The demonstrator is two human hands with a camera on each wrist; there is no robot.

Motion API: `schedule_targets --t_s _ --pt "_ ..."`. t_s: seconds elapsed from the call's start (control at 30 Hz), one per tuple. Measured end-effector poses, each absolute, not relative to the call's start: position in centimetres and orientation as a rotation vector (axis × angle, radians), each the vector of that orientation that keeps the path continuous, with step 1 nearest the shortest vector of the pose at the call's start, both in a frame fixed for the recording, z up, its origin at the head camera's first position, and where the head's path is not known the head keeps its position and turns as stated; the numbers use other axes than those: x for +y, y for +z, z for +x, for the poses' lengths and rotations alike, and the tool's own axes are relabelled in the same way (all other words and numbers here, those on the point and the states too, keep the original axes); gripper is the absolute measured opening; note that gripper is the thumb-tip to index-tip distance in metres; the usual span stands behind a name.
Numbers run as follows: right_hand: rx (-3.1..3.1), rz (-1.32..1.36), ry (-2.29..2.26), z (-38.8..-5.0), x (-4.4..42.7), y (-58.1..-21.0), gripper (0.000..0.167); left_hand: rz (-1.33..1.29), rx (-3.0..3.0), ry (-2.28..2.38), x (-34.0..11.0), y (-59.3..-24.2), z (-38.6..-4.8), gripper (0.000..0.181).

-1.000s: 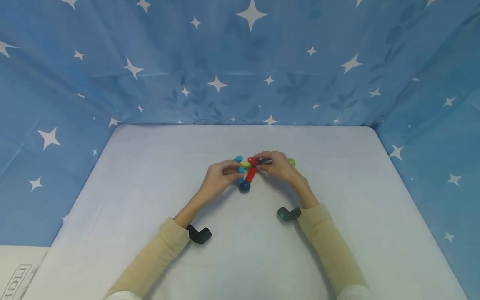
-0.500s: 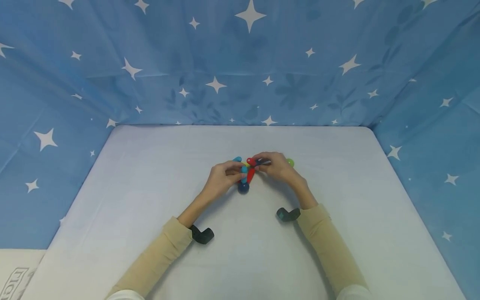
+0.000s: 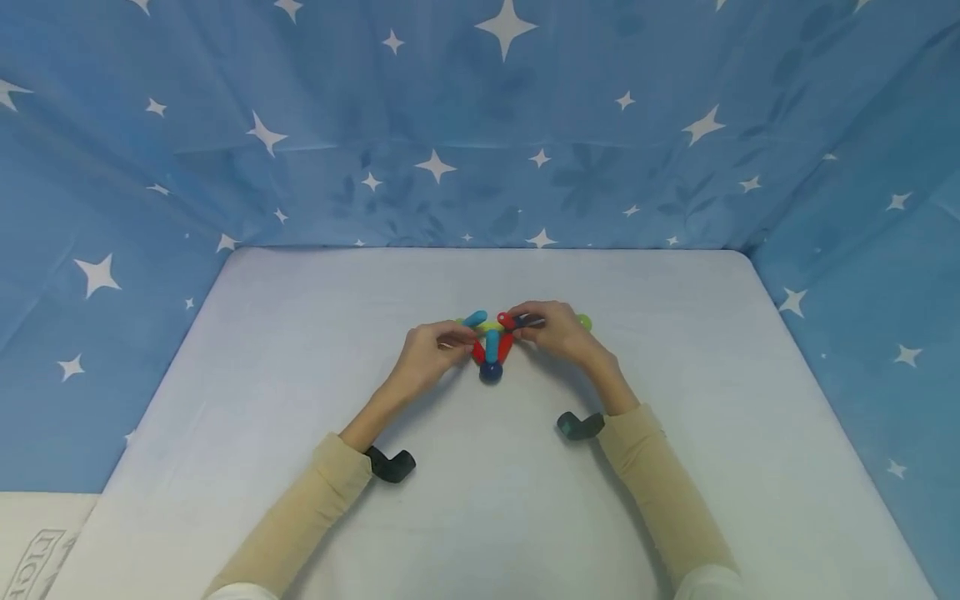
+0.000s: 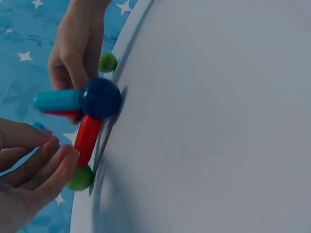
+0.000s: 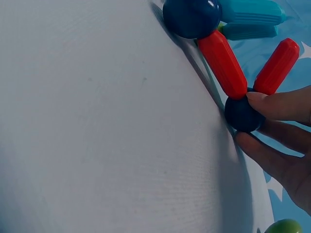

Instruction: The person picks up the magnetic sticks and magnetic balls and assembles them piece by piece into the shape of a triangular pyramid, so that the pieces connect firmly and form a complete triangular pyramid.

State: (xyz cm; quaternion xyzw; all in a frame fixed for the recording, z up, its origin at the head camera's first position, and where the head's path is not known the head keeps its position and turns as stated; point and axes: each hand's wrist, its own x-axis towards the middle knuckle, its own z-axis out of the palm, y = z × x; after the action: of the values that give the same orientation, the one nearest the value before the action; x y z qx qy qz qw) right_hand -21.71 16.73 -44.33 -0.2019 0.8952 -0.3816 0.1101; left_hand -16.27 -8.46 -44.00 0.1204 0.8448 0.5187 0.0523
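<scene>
A structure of magnetic rods and balls stands on the table. Its front dark blue ball (image 3: 491,372) bears an upright light blue rod (image 3: 492,346). Two red rods (image 5: 223,64) run back from that ball, one to a green ball (image 4: 80,178) and one to a second dark blue ball (image 5: 243,113). My right hand (image 3: 555,329) pinches this second ball, from which another red rod (image 5: 277,66) rises. My left hand (image 3: 429,358) is beside the green ball, fingers loosely bent and apart from the upright rod. A second light blue rod (image 3: 475,318) stands behind its fingertips.
A yellow-green rod (image 3: 491,327) spans the back of the structure. A loose-looking lime green ball (image 3: 583,322) lies just beyond my right hand. Dark wrist cameras (image 3: 392,465) stick out from both cuffs. A starry blue curtain (image 3: 480,125) borders the white table (image 3: 480,500).
The light blue rod that my left hand held now stands on the front ball, let go. My left hand has drawn back leftward. The right hand has stayed in place.
</scene>
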Motion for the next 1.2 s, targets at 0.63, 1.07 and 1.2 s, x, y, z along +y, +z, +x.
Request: schedule_targets --t_s 0.63,1.07,1.2 --pt "2.639 -0.55 -1.104 -21.9 16.2 -44.2 0.035 0.564 2.768 1.195 -9.1 -43.9 -20.3 0.032" --pt "2.656 -0.469 -1.095 -21.3 17.5 -43.0 0.032 0.559 2.741 1.225 -9.3 -44.6 -20.2 0.028" --pt "2.749 -0.483 -1.077 -21.2 19.0 -42.6 0.028 0.533 2.735 1.247 -9.5 -44.7 -19.9 0.028"
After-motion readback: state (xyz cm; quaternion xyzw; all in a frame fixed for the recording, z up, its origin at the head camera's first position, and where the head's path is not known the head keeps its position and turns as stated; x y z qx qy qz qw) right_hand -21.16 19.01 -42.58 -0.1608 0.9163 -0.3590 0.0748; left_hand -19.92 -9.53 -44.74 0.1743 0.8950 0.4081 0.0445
